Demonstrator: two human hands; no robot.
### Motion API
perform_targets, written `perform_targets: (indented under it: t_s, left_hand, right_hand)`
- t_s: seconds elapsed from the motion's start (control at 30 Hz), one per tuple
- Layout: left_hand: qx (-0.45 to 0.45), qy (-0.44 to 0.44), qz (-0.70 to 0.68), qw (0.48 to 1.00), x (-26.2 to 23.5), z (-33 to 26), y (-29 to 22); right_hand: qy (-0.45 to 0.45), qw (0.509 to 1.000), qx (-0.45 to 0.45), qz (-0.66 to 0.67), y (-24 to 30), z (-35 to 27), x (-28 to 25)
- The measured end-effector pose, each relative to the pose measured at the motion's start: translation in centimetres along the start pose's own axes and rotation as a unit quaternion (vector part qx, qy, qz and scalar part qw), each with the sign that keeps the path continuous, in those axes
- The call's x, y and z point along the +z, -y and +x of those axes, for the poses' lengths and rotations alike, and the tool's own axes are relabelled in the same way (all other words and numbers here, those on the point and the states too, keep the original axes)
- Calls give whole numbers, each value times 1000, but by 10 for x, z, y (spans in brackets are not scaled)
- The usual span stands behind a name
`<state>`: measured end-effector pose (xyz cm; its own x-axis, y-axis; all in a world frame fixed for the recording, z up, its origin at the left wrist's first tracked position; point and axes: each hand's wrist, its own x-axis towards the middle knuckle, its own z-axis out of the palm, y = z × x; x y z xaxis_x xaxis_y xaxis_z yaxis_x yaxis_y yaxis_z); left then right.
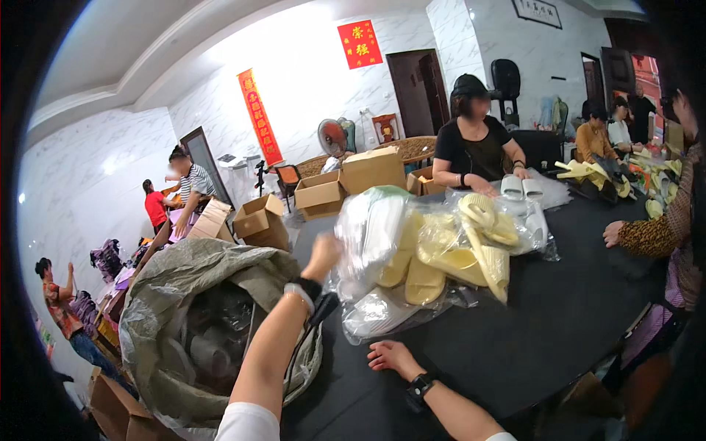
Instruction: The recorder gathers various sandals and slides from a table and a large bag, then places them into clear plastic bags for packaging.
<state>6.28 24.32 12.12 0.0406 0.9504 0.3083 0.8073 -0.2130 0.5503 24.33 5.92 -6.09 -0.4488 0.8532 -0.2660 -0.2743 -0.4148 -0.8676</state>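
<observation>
- Gaping leftmost, a woven sack [151, 316].
- Left hand [322, 255] at bagged white slippers [373, 226] atop the pile, too blurred to tell its grip.
- Right hand [395, 358] empty, fingers loosely bent, over the black table [566, 323].
- Bagged yellow slippers [452, 261] beyond it.

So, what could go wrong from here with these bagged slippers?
Two risks, as I judge it. The bag of white slippers by the left hand is crowded against the bagged yellow slippers; the plastic looks slick, so shifting one bag might make others slide. Also, the large open sack is close beside the left forearm, so its crumpled rim could get snagged or pulled out of shape.
</observation>
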Motion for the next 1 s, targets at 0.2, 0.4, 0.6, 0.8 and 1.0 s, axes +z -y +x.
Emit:
perform_targets:
  t_s: [0.2,0.4,0.6,0.8,1.0]
  left_hand:
    - [242,90,10,966,32,-117,-10]
    - [239,95,-17,966,-17,-181,-58]
    - [-106,-365,99,920,-93,-189,124]
    - [-348,-86,-511,781,-109,-181,214]
    - [-350,-138,-445,813,-105,-194,119]
  right_hand:
    - [-26,1000,-8,-5,1,-3,-1]
    - [-32,999,-36,22,-2,-6,-28]
    - [13,999,-48,22,-10,15,-5]
    - [-4,999,-34,22,-6,8,-10]
    - [-11,999,-41,15,-7,5,-7]
